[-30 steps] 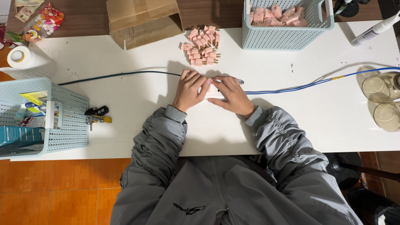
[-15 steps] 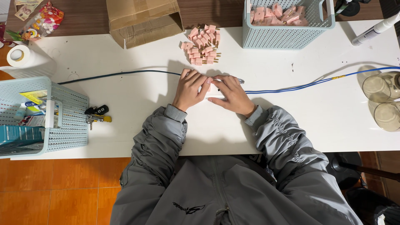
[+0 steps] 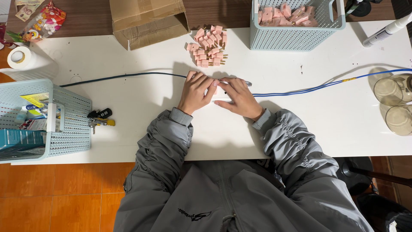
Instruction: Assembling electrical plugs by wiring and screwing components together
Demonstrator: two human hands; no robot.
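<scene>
My left hand (image 3: 195, 92) and my right hand (image 3: 239, 98) meet at the middle of the white table (image 3: 300, 116). Both are closed around a small white part (image 3: 220, 91), which my fingers mostly hide. A dark cable (image 3: 124, 76) runs left from my left hand. A blue cable (image 3: 317, 87) runs right from my right hand, and a small metal tip (image 3: 248, 83) sticks out past my right fingers. A loose pile of pink plugs (image 3: 209, 46) lies just beyond my hands.
A pale blue basket (image 3: 296, 41) with more pink plugs stands at the back right, a cardboard box (image 3: 148, 19) at the back. A second basket (image 3: 73, 124) of packets sits at the left with keys (image 3: 99, 118) beside it. Glass cups (image 3: 392, 92) stand at the right edge, a tape roll (image 3: 19, 57) at the far left.
</scene>
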